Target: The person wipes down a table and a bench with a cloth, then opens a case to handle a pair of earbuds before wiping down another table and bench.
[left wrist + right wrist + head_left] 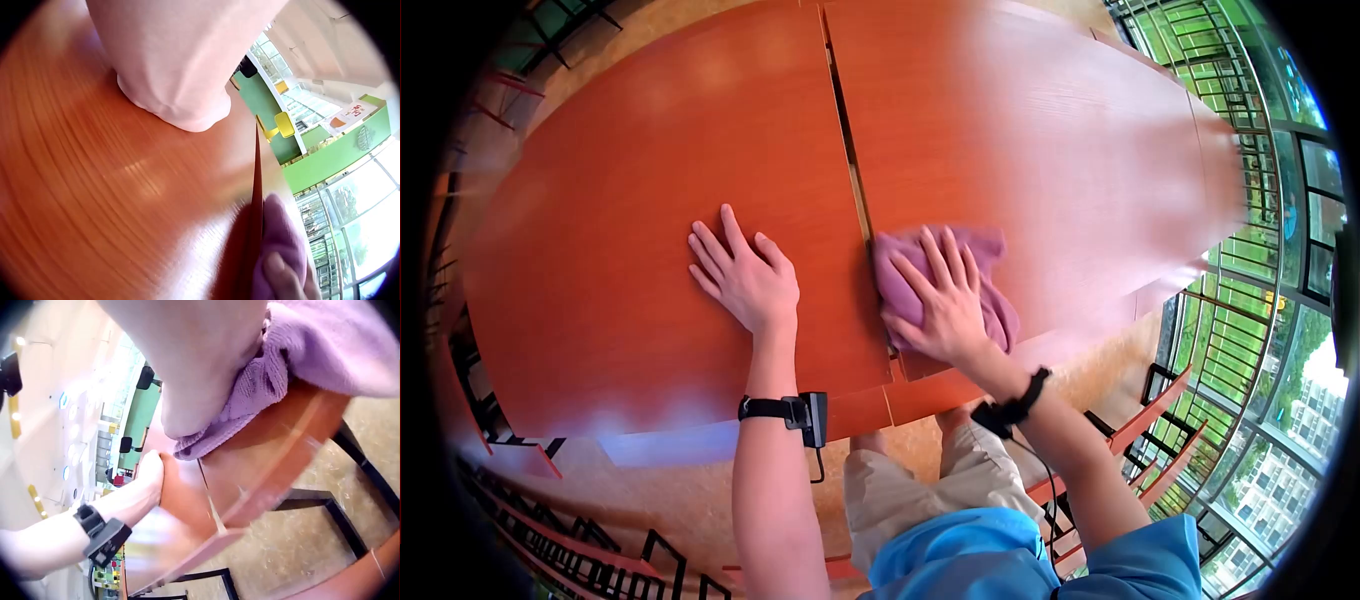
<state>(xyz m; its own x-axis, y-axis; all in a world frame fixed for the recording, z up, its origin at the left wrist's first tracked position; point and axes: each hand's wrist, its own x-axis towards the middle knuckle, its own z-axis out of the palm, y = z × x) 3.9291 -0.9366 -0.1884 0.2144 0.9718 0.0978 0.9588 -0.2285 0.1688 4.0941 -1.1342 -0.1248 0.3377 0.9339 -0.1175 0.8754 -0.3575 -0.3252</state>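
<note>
A crumpled purple cloth [997, 303] lies on the reddish-brown table [650, 130], just right of the gap between two tabletops. My right hand [945, 310] presses down on it with fingers spread and nearly straight. In the right wrist view, folds of the ribbed cloth [262, 387] bunch beside the palm and reach over the table edge. To the left, my left hand [747, 280] rests on the bare wood, fingers extended and apart. The left wrist view shows the heel of the left hand [175, 94] against the wood grain, its fingers hidden.
A narrow gap [847, 140] separates the two tabletops. The near table edge [850, 400] runs in front of my body. Red benches with black frames [1155, 410] stand at the lower right. Railings [1240, 340] and tall windows line the right side.
</note>
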